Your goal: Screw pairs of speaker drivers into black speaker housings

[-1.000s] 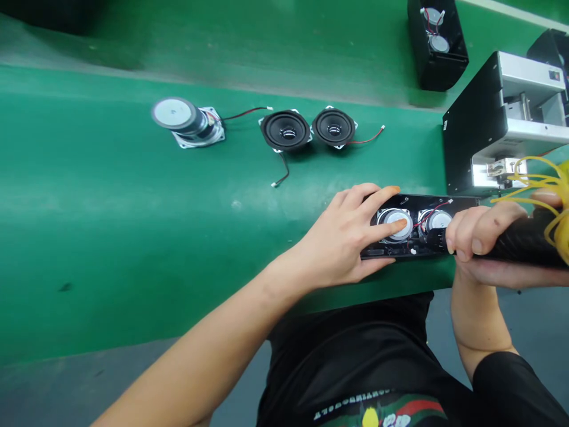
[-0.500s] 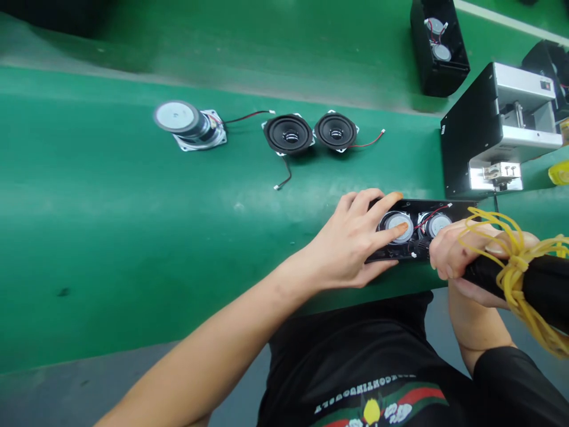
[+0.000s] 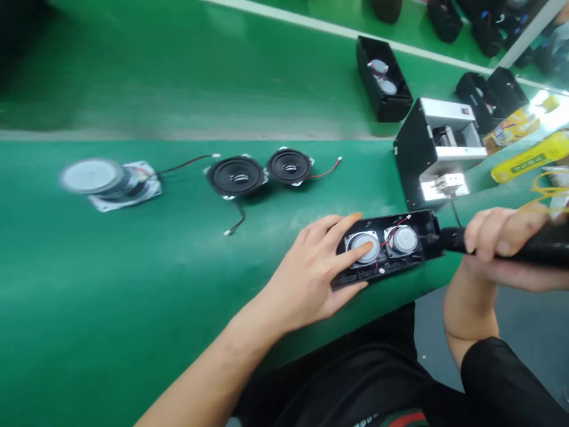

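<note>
My left hand [image 3: 313, 267] grips the left end of a black speaker housing [image 3: 427, 254], thumb on the near edge and fingers over the far side. One finger rests on the left speaker driver [image 3: 359, 256] inside it. A smaller driver [image 3: 404, 239] with red and black wires sits to its right. My right hand [image 3: 500, 240] is wrapped round a black electric screwdriver [image 3: 544, 244], held almost level. Its tip end is at the right end of the housing; whether it touches a screw is too blurred to tell.
Two speakers [image 3: 236, 175] lie cone up behind my left hand. Farther left is a stack of speaker parts [image 3: 93, 176]. A black and silver machine [image 3: 420, 154] stands behind the housing, with a yellow bottle [image 3: 528, 160] to its right. Another open housing [image 3: 386, 107] stands at the back.
My right hand has moved the screwdriver from the near middle of the housing to its right end, laying it more level. The view has shifted; my left hand keeps its hold.
</note>
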The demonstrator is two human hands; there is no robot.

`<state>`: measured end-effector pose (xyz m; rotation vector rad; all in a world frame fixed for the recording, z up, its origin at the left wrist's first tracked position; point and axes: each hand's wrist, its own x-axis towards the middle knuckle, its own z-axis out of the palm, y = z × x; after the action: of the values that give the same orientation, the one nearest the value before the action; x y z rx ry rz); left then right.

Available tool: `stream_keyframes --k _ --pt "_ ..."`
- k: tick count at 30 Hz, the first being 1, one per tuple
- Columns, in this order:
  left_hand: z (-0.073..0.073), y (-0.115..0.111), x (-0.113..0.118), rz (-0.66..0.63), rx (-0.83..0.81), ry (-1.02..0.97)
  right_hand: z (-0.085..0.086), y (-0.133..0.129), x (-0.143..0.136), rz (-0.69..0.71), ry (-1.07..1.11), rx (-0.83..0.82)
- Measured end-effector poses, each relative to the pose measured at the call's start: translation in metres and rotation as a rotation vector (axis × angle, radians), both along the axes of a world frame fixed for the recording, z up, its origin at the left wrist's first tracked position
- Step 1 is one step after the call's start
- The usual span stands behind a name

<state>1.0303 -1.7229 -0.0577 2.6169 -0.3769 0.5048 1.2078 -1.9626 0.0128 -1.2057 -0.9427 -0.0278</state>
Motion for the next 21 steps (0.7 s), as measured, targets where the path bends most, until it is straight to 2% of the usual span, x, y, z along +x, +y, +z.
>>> stream_keyframes --k 2,3,5,8,14,21 --pt "-0.002 0.005 -0.001 -0.005 -0.013 -0.004 0.021 -0.001 0.028 -0.183 -0.107 0.291" --pt "-0.003 0.009 -0.002 -0.008 -0.027 -0.002 0.029 0.002 0.043 -0.251 -0.132 0.351" --pt "-0.006 0.016 -0.003 -0.018 -0.058 0.013 0.037 0.011 0.071 -0.357 -0.149 0.344" --pt "-0.011 0.024 -0.005 -0.048 -0.091 0.052 0.035 0.023 0.094 -0.423 -0.129 0.283" --pt "-0.019 0.028 -0.005 -0.035 -0.173 0.073 0.020 0.014 0.091 -0.272 -0.142 0.072" --pt "-0.013 0.023 -0.003 -0.057 -0.202 0.068 0.024 0.015 0.075 -0.397 -0.042 0.105"
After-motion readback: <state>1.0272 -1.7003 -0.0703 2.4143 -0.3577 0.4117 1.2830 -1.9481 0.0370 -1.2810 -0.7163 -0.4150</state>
